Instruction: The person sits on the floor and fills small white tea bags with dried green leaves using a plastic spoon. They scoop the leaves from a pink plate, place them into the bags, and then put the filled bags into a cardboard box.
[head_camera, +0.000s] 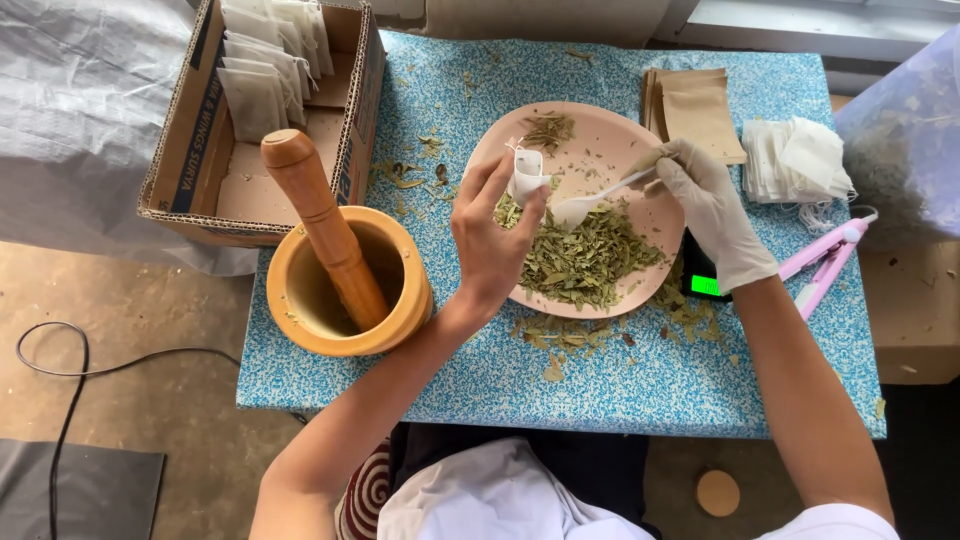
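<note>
My bare left hand (492, 240) pinches a small white tea bag (526, 175) over a pale pink plate (655, 280). A heap of dried green leaves (585, 255) lies on the plate. My right hand (712, 208), in a white glove, grips a white plastic spoon (585, 205) by its handle. The spoon's bowl hovers just above the leaves, right beside the bag's mouth. A smaller tuft of leaves (548, 130) sits at the plate's far side.
A wooden mortar (345, 285) with a pestle (320, 215) stands left of the plate. Behind it a cardboard box (200, 170) holds filled bags. Brown envelopes (695, 110), empty white bags (795, 160), a pink sealer (825, 260) and a scale (703, 280) lie to the right.
</note>
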